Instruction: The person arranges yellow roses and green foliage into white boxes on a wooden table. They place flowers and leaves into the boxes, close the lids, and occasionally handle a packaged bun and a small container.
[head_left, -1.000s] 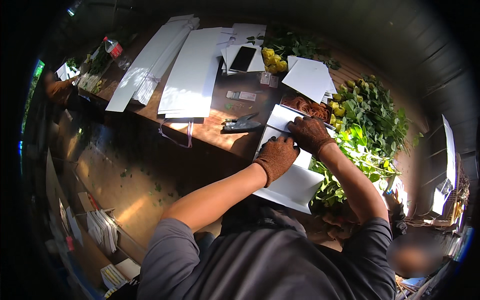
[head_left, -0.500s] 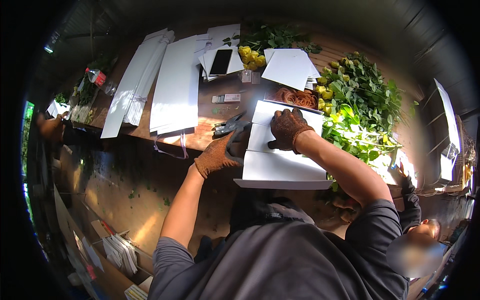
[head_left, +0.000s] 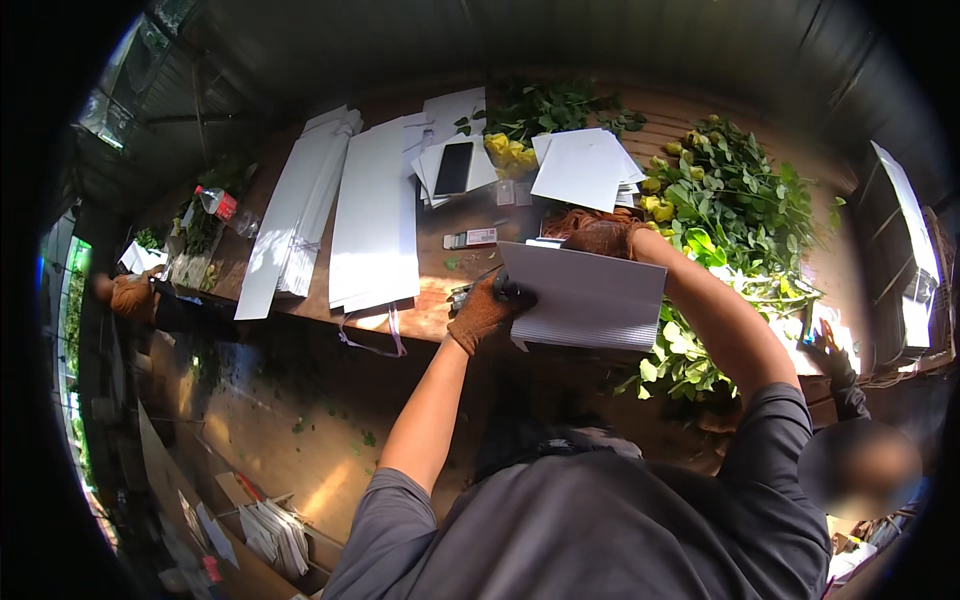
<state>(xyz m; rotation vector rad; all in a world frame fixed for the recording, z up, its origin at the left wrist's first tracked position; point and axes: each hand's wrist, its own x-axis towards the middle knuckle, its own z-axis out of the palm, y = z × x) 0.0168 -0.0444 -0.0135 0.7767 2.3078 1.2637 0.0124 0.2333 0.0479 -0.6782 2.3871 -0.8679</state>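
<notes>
I count 1 phone (head_left: 454, 168), 1 bottle (head_left: 215, 202) and 1 white card (head_left: 590, 300) at the bench (head_left: 432, 290)'s near edge. Card's creased, ribbed along its bottom strip. L hand (head_left: 488, 312)'s fingers curl snug on its left side; R hand (head_left: 605, 240)'s behind it by the rubber bands (head_left: 572, 220), fingers hidden, can't tell. Half a sec ago card lay flatter, now tipped up.

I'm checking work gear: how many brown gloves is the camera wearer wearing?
2. One is on the left hand, holding the left edge of the white sheet; the other is on the right hand, beside the reddish-brown bands, partly hidden behind the sheet.
</notes>
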